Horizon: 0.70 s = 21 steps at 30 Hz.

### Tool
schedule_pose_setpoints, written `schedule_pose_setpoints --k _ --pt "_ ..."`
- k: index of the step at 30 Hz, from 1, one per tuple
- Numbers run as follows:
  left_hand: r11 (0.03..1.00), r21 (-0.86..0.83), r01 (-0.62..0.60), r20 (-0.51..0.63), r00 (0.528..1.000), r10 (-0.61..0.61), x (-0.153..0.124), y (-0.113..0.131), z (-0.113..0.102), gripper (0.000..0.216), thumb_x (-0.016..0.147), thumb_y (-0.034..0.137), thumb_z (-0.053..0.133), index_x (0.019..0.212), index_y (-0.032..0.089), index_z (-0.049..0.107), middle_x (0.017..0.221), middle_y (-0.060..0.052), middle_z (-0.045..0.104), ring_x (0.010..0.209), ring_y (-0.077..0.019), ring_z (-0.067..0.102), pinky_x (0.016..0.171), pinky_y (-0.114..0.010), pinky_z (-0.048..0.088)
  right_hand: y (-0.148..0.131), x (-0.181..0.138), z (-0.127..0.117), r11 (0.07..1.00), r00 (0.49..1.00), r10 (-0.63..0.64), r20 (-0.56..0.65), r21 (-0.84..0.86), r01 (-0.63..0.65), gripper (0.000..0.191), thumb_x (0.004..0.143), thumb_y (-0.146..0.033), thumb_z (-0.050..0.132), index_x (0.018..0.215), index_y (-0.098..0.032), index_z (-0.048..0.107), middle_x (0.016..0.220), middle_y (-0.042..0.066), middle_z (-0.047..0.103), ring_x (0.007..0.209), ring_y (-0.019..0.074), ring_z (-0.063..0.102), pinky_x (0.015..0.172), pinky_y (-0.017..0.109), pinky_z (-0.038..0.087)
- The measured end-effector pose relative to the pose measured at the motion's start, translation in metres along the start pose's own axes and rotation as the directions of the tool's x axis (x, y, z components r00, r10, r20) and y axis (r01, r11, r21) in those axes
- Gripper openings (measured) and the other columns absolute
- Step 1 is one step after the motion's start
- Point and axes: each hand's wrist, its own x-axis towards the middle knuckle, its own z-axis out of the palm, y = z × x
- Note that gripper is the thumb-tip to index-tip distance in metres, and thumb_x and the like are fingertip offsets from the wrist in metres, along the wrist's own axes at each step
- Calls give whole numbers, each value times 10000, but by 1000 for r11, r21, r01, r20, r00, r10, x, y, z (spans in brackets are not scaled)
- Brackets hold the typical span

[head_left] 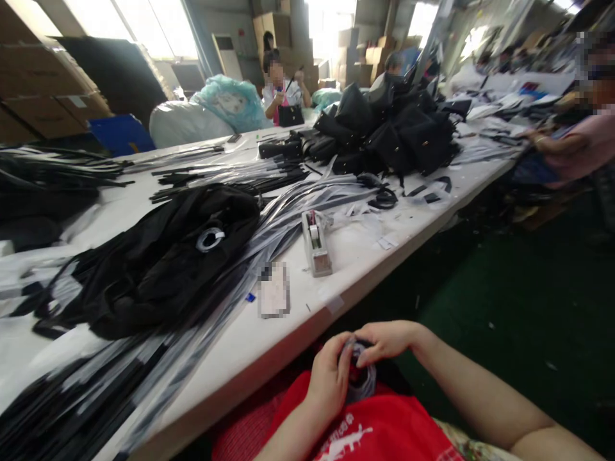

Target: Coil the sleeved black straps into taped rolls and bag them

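Over my lap, just off the table's near edge, both hands close on a small dark strap piece in clear wrapping (359, 374). My left hand (329, 381) wraps its fingers around the piece from the left. My right hand (387, 339) pinches its top from the right. Most of the piece is hidden between my fingers. My red shirt (375, 435) lies under the hands.
A long white table (269, 339) carries a heap of black bags and straps (158, 262), wrapped black strips (96, 390), a tape dispenser (316, 244) and a far pile of black bags (394, 128). Other people work at the far end and right. Cardboard boxes stand behind.
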Motion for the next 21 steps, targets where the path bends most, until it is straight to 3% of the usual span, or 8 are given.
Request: schedule_pose_setpoints --k 6,8,9,11,13,15,17,21 --pt "983 -103 150 244 962 -121 0 -13 -4 417 942 550 445 885 177 623 806 -33 651 749 -167 589 686 -258 468 28 6 16 996 996 70 59 49 -73 422 822 -529 655 1031 -165 688 728 -21 648 607 102 564 551 178 432" --pt "974 -109 198 233 958 -169 1 -10 -3 439 918 591 461 805 181 570 740 -7 604 692 -148 555 633 -242 440 32 0 -10 987 972 159 -174 20 -158 379 822 -501 656 986 -162 705 697 -14 670 573 116 603 543 192 468" --pt "965 -125 229 228 954 -196 1 -9 -2 447 907 611 464 790 187 544 709 5 580 654 -141 541 603 -239 428 35 -4 -30 974 905 202 -374 -15 -224 344 848 -475 626 965 -163 712 716 1 688 600 132 632 576 210 498" --pt "942 -174 286 229 942 -244 1 -6 1 452 884 640 477 794 198 511 661 28 541 587 -130 521 554 -236 410 43 -13 -79 906 605 215 -767 -75 -416 314 923 -406 517 959 -168 719 824 49 721 753 172 678 713 259 535" --pt "918 -217 333 228 931 -284 2 -5 4 460 867 664 479 812 207 495 614 47 505 526 -123 495 514 -234 393 55 -22 -127 827 382 207 -901 -47 -560 347 968 -314 405 1090 -159 690 1031 121 710 985 226 658 879 332 505" --pt "920 -215 328 203 936 -287 3 -7 5 468 845 673 507 803 207 497 616 46 508 539 -124 502 531 -234 407 70 -30 -163 739 228 209 -951 1 -674 344 947 -252 430 1170 -132 662 1165 183 655 1122 275 606 961 379 458" --pt "925 -196 326 186 938 -292 4 -9 5 484 827 689 519 785 208 496 608 42 514 540 -127 505 534 -237 409 84 -34 -183 658 159 204 -966 15 -753 325 907 -238 510 1154 -111 678 1189 213 630 1148 305 592 973 387 444" --pt "914 -208 349 191 931 -312 8 -13 6 494 819 706 509 806 212 495 588 40 531 518 -137 517 514 -243 407 105 -36 -193 563 218 188 -958 -77 -823 290 924 -241 495 999 -100 738 1123 220 648 1095 309 619 940 374 453"
